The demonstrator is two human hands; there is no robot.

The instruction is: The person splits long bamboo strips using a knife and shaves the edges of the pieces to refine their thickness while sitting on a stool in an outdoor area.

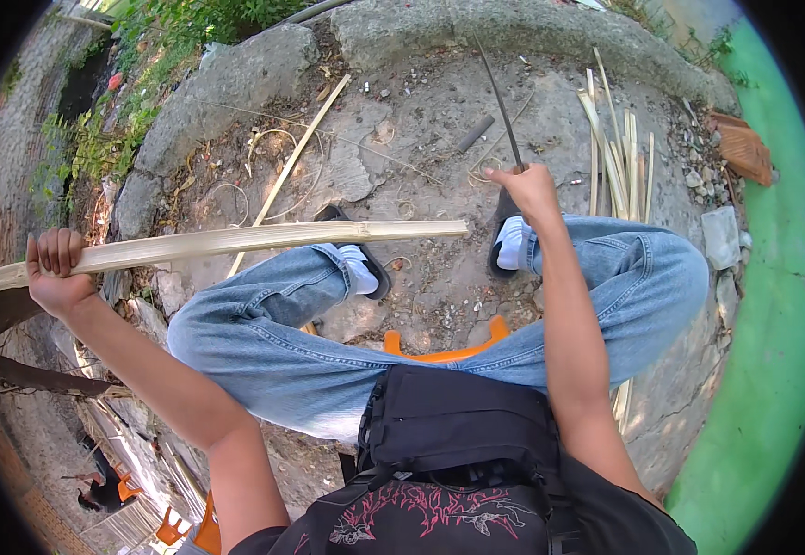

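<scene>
Bamboo strip [264, 239], one, and one blade [501, 104] in two separate hands [56, 276] [532, 194]

We've got pale cream on the bamboo strip [236, 240], dark grey down the blade [501, 102], faded blue jeans [273, 326], orange seat [447, 355], black shirt [430, 520] printed pink and white!

We're outdoors here, in a rough yard used as an open-air workplace. Underfoot is cracked, gritty ground [365, 176], with a weathered concrete kerb [532, 37] and leafy plants [199, 28] beyond it, all in daylight. Loose stones [696, 178] and a terracotta block [743, 148] lie near a smooth green stretch [754, 324] along the right. The work shows in pale split strips [633, 166] lying about, a long dark blade [502, 104] held over the ground, and a low orange seat [444, 356].
</scene>
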